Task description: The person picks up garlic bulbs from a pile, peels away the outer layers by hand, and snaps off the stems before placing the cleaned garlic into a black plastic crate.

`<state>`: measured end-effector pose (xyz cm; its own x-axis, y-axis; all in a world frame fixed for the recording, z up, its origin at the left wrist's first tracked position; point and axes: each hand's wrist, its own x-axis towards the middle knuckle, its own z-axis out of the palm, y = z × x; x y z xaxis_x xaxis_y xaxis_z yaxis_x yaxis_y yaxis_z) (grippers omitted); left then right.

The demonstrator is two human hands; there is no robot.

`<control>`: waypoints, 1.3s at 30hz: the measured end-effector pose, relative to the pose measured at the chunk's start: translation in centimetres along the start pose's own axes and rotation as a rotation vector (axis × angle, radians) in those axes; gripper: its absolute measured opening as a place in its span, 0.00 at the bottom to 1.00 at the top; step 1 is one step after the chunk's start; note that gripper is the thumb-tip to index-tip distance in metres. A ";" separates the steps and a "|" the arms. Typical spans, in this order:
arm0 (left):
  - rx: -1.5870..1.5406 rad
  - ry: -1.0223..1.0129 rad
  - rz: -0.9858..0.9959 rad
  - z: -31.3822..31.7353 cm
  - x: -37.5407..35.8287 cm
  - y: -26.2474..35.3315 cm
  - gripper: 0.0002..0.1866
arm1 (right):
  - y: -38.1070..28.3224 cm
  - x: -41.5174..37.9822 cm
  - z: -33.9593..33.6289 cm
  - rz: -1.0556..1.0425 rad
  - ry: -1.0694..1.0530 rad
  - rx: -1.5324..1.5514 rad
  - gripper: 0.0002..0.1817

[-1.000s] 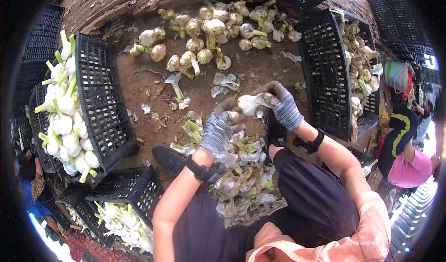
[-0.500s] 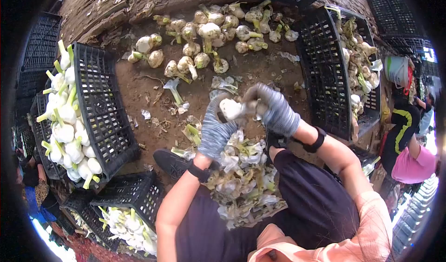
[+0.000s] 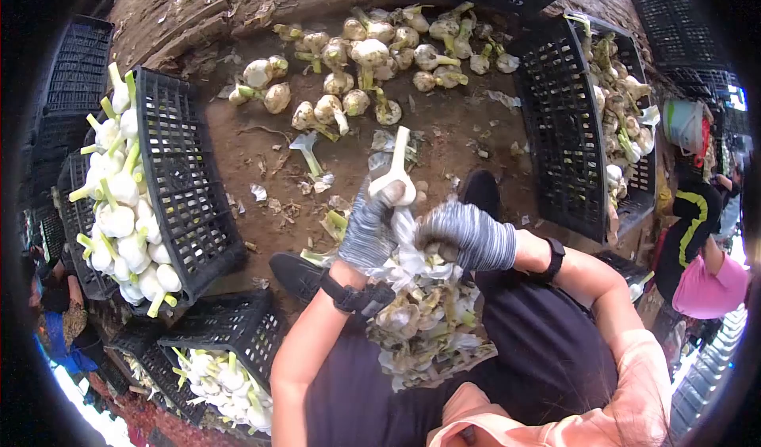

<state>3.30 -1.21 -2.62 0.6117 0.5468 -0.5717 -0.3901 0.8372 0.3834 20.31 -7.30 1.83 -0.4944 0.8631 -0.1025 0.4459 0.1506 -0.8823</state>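
Note:
My left hand (image 3: 369, 227), in a grey striped knit glove, grips a white garlic bulb (image 3: 395, 184) with its short cut stem pointing up and away from me. In a matching glove, my right hand (image 3: 468, 231) is curled just below and right of the bulb. Its fingers pinch thin, pale garlic skin (image 3: 406, 227) hanging under the bulb; the fingertips are partly hidden. A heap of peeled skins (image 3: 428, 320) lies between my legs, beneath both hands. Beyond them, several unpeeled, soil-stained garlic bulbs (image 3: 369, 53) are spread on the dirt ground.
At left, a tilted black crate (image 3: 186, 177) holds clean white garlic, and another crate (image 3: 226, 320) stands below it. To the right, a black crate (image 3: 555, 122) contains dirty garlic. A bucket (image 3: 683, 122) and a person in pink (image 3: 709, 284) are farther right.
The garlic bulb has turned so its stem points away from me. My right hand has moved down from beside the bulb to below it, with white skin now trailing at its fingers.

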 end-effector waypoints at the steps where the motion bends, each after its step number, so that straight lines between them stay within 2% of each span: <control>1: -0.143 0.048 0.017 0.0 0.1 0.3 0.26 | 0.7 -0.1 0.4 0.080 -0.164 -0.098 0.14; 3: -0.337 0.075 0.006 -0.4 0.3 1.4 0.28 | 2.7 0.3 1.0 0.489 -0.501 -0.415 0.14; 4: -0.329 0.030 0.002 -0.5 0.2 2.1 0.28 | 3.4 0.0 0.4 0.517 -0.471 -0.489 0.14; 5: -0.327 0.037 0.010 -1.1 0.1 2.3 0.28 | 4.6 -1.1 0.4 0.487 -0.294 -0.614 0.14; 7: -0.250 -0.119 0.050 -2.3 0.3 2.2 0.27 | 5.8 -1.3 0.4 0.207 0.188 -0.620 0.16; 8: -0.153 -0.137 0.110 -1.6 0.0 2.3 0.27 | 5.0 -0.7 -0.3 0.210 0.189 -0.621 0.16; 9: -0.155 -0.142 0.105 -1.1 -0.3 2.0 0.27 | 3.2 0.4 -1.3 0.402 0.237 -0.115 0.18; 10: -0.092 -0.062 0.130 -0.7 -0.5 1.5 0.29 | 2.1 1.3 -1.7 0.575 0.278 0.399 0.20; 11: -0.028 0.018 0.153 -0.4 -0.6 1.2 0.31 | 1.9 1.9 -1.5 0.582 0.283 0.396 0.20; 12: 0.004 -0.044 0.157 0.1 -0.6 1.2 0.35 | 1.8 2.4 -1.2 0.615 0.297 0.591 0.20; 13: 0.006 -0.049 0.147 0.4 -0.6 1.2 0.35 | 1.6 2.9 -0.9 0.642 0.312 0.788 0.20; 14: 0.071 -0.086 0.135 0.6 -0.7 1.2 0.36 | 1.2 3.3 -0.8 0.625 0.378 0.839 0.21; 15: 0.135 -0.122 0.124 0.6 -0.8 1.2 0.38 | 1.9 3.4 -0.6 0.630 0.383 0.842 0.21; 17: 0.159 -0.107 0.152 0.0 -0.8 0.9 0.37 | 3.3 3.9 -0.3 0.486 0.394 0.440 0.20; 18: 0.189 -0.107 0.164 0.0 -0.9 1.0 0.38 | 2.4 3.7 -0.8 0.532 0.368 0.571 0.18; 19: 0.220 -0.108 0.177 -0.1 -0.9 1.1 0.39 | 2.7 3.5 -0.7 0.535 0.371 0.573 0.18; 21: 0.230 -0.116 0.186 -0.1 -1.0 1.2 0.39 | 3.8 3.1 -0.5 0.435 0.365 0.756 0.17; 23: 0.184 -0.091 0.185 0.1 -1.2 1.2 0.38 | 4.0 2.8 -0.4 0.454 0.346 0.756 0.17; 25: 0.192 -0.075 0.202 0.1 -1.2 0.9 0.38 | 3.3 2.7 -0.6 0.495 0.383 0.917 0.16; 27: 0.198 -0.059 0.220 -0.2 -1.1 0.6 0.38 | 2.4 2.9 -1.0 0.539 0.402 0.911 0.15; 29: 0.335 0.037 0.299 -0.6 -0.9 0.2 0.39 | 1.9 3.0 -0.6 0.582 0.423 0.905 0.14; 31: 0.461 0.062 0.351 -0.8 -0.8 0.2 0.39 | 2.0 2.9 0.2 0.326 0.486 0.361 0.13; 32: 0.455 0.053 0.355 -0.8 -0.9 0.2 0.38 | 2.2 2.8 0.3 0.298 0.498 0.367 0.12; 35: 0.369 0.023 0.322 -0.5 -1.2 0.5 0.37 | 2.5 2.9 -0.7 0.412 0.460 0.405 0.10; 36: 0.222 -0.025 0.250 -0.3 -1.3 0.6 0.36 | 4.0 2.7 -0.7 0.360 0.546 0.292 0.08; 37: 0.074 -0.072 0.179 -0.1 -1.4 0.6 0.36 | 5.1 2.5 -0.8 0.448 0.614 0.265 0.08; 39: 0.077 -0.096 0.182 0.2 -1.6 0.7 0.36 | 6.3 2.1 -1.7 0.630 0.711 0.292 0.09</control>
<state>2.24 -1.47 -1.29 0.6001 0.6822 -0.4178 -0.4483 0.7194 0.5306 23.36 -3.73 -3.11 0.3743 0.8473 -0.3768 0.2251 -0.4772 -0.8495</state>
